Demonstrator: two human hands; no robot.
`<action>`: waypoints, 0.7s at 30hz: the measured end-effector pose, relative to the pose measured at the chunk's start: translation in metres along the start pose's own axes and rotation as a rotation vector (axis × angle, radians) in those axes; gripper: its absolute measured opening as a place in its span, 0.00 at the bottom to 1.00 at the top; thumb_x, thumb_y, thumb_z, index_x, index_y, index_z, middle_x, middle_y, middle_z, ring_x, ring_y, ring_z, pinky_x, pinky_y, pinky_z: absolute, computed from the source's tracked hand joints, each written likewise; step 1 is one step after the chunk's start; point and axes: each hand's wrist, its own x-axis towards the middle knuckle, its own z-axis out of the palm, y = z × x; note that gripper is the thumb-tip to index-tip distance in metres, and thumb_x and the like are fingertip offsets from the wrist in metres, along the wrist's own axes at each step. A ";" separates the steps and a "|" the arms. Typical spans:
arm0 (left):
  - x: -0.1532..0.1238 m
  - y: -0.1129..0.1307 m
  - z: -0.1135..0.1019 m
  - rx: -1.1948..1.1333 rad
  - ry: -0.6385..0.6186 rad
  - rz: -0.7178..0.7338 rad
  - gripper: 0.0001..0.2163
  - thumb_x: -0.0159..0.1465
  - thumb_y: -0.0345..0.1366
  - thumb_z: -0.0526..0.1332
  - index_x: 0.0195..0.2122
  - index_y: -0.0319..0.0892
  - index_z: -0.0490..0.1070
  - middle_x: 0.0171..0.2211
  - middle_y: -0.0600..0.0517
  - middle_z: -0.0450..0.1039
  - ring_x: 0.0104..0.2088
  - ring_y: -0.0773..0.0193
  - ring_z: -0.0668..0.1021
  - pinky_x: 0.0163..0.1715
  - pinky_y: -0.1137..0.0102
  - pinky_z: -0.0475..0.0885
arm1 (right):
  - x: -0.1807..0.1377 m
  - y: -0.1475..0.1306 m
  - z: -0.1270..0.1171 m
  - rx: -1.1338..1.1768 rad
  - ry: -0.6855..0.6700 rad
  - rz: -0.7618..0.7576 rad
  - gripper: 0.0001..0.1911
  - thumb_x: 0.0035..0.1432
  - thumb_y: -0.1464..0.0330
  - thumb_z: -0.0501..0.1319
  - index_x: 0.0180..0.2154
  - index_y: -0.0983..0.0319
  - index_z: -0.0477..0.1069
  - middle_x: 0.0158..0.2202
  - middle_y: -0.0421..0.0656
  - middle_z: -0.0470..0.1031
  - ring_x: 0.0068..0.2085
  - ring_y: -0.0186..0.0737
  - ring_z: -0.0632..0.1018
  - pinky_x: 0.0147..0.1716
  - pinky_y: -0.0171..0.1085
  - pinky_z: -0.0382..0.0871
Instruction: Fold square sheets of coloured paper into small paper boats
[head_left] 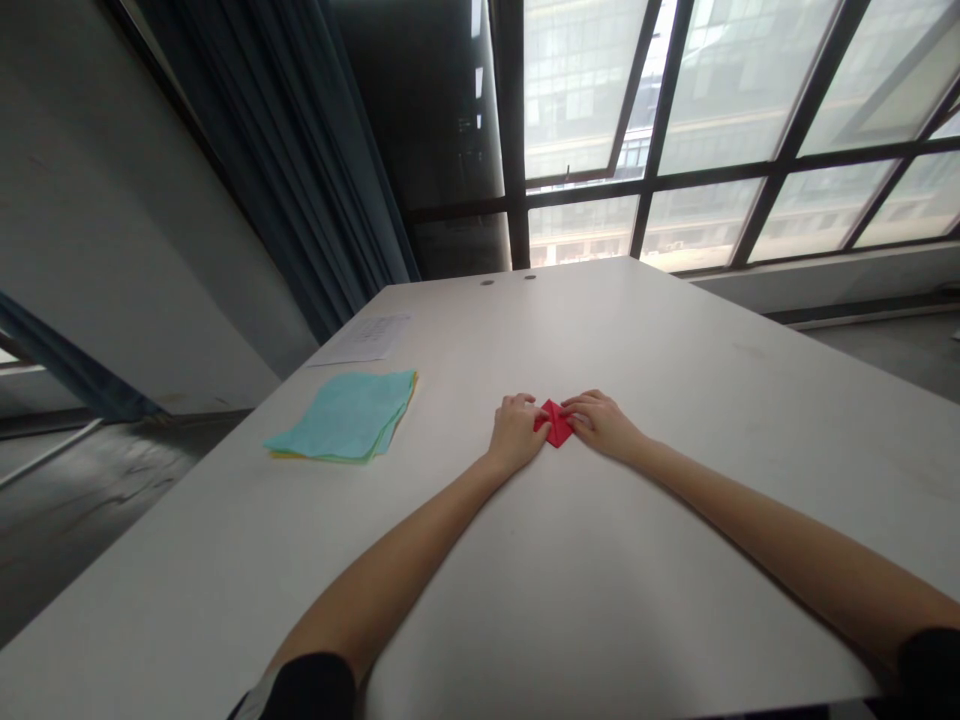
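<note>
On the white table (592,590), a folded red paper (556,434) lies between the person's hands. The left hand (517,427) touches its left side, the right hand (598,422) its right; whether either pinches it, I can't tell. Blue-green sheets (345,415) lie off left.

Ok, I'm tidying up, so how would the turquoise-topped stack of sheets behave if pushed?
The stack looks thin, so it's probably light and floppy. Its sheets, lying unevenly at the edges, might slide apart.
</note>
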 end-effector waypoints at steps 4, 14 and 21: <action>0.003 -0.005 -0.004 -0.072 -0.166 0.237 0.12 0.60 0.34 0.53 0.42 0.44 0.71 0.44 0.47 0.70 0.46 0.58 0.68 0.50 0.61 0.61 | 0.000 0.004 0.000 -0.023 -0.067 -0.057 0.15 0.55 0.71 0.51 0.43 0.59 0.71 0.41 0.44 0.75 0.45 0.42 0.71 0.46 0.44 0.63; 0.004 -0.017 -0.005 -0.055 -0.287 0.160 0.22 0.59 0.44 0.54 0.55 0.48 0.59 0.56 0.48 0.60 0.57 0.52 0.60 0.54 0.52 0.52 | -0.001 0.008 0.002 -0.016 -0.086 -0.036 0.16 0.56 0.69 0.51 0.46 0.57 0.70 0.44 0.42 0.74 0.48 0.44 0.70 0.48 0.47 0.62; 0.003 -0.017 -0.004 -0.010 -0.338 0.140 0.28 0.58 0.50 0.51 0.58 0.45 0.54 0.59 0.44 0.53 0.59 0.48 0.54 0.54 0.48 0.46 | 0.000 0.004 0.000 0.013 -0.036 -0.058 0.14 0.55 0.70 0.52 0.41 0.59 0.72 0.42 0.44 0.75 0.44 0.42 0.71 0.46 0.44 0.63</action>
